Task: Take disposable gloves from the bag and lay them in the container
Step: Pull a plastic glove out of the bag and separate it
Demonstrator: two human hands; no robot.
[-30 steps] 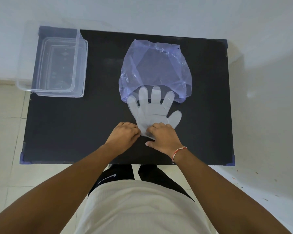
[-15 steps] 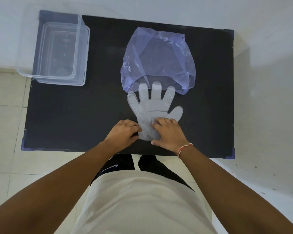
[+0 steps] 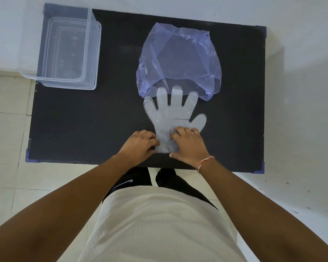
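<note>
Both hands work the glove cuff at lower centre: left hand pinches its edge, right hand presses with fingers spread. Advisable to peel one layer cleanly before carrying it to the container upper left.

Glove cuff hidden under hands; three fingertips tucked under bag mouth; forearms cut by frame edges.
</note>
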